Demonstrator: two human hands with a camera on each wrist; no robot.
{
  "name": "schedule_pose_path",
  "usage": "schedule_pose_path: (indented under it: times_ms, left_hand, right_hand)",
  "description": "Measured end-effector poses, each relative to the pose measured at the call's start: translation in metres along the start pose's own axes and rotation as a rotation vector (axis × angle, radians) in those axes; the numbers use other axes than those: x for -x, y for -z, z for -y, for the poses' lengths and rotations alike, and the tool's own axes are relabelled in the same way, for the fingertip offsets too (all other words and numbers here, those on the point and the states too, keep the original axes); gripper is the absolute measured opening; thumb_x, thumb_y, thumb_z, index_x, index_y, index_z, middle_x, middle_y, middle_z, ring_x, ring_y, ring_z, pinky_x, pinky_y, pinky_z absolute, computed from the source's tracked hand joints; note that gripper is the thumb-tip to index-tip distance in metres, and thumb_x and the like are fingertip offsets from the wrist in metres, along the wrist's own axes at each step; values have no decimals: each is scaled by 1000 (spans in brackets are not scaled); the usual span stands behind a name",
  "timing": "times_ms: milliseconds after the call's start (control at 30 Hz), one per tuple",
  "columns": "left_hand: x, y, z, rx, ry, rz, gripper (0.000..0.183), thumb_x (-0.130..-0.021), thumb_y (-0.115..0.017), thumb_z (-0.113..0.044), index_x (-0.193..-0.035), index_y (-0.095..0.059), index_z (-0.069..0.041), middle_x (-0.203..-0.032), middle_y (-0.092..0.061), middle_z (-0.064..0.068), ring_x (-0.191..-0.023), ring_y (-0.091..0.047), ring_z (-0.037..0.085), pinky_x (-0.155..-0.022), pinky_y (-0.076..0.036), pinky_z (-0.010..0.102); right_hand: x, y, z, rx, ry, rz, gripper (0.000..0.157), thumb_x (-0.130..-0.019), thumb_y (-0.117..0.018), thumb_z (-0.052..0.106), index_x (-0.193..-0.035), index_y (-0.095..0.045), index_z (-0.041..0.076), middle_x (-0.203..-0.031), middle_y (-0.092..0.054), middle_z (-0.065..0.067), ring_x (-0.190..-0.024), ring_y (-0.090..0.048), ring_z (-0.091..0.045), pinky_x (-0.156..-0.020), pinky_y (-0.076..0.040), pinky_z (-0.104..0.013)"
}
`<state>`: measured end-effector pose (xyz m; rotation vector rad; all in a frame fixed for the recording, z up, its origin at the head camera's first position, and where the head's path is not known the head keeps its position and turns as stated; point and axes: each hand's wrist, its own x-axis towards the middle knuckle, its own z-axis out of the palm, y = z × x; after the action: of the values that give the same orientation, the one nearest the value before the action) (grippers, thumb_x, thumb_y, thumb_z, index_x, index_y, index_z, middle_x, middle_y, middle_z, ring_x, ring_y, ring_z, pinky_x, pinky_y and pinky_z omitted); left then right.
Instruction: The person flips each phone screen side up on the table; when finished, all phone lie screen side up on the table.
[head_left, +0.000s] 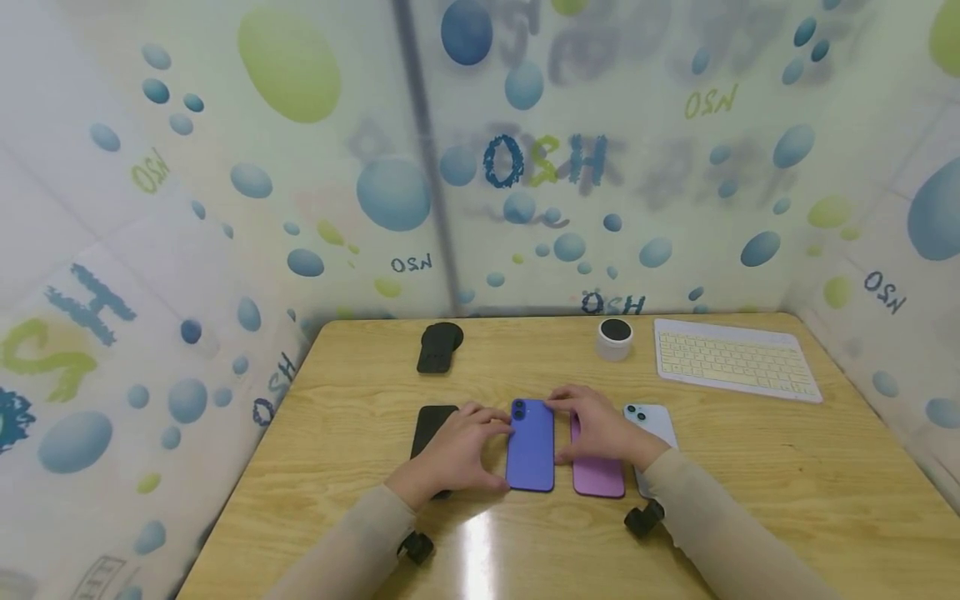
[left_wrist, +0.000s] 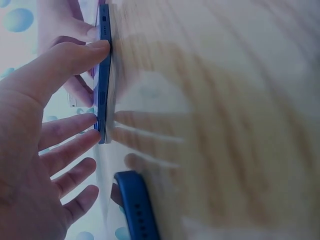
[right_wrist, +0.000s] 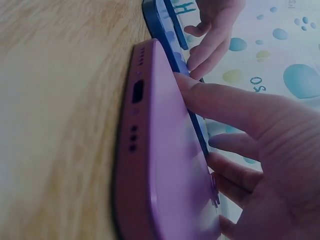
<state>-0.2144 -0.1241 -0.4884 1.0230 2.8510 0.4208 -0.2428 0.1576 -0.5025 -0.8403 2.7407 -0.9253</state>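
Note:
A blue-violet smartphone [head_left: 531,454] lies back side up on the table, its camera lenses at the far left corner. My left hand [head_left: 461,450] touches its left edge, thumb by the near corner and fingertips farther up. Along the right edge, my right hand [head_left: 596,425] rests its thumb low and its fingers at the far corner. Both hands have their fingers spread and fairly straight. Under the right hand is a purple phone [head_left: 600,479], partly covered. A light blue phone [head_left: 656,419] sits beyond it, overlapped by the right wrist. The left hand partly hides a black phone [head_left: 430,423].
Toward the back of the wooden table [head_left: 337,467] are a black flat device with a round part [head_left: 440,354], a white cylinder with a black top [head_left: 615,343] and a white keyboard [head_left: 738,362]. A patterned curtain [head_left: 525,250] stands behind the table's far edge.

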Motion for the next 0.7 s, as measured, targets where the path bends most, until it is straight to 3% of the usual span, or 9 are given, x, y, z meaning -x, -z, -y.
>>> schedule_pose_path:
  times_ms: [400,700]
  left_hand:
    - [0,-1,1,-17,-9,4,77,-73,-85,-57,-138,-67,-19,-147,-59,-4,-131,-48,20,-110,-43,47]
    - [2,-1,1,7,-9,3,78,-72,-87,-55,-137,-67,-17,-148,-59,-3,-130,-49,20,-110,-43,47]
  right_hand:
    - [2,3,-1,-114,-14,-23,92,-68,-97,39,-146,-59,8,-150,-51,-11,-141,-44,-38,-116,-38,-58]
    - [1,5,1,-175,-38,-26,96,-69,-96,43,-150,-56,11,-154,-49,-12,-144,-43,-40,-117,-36,-60]
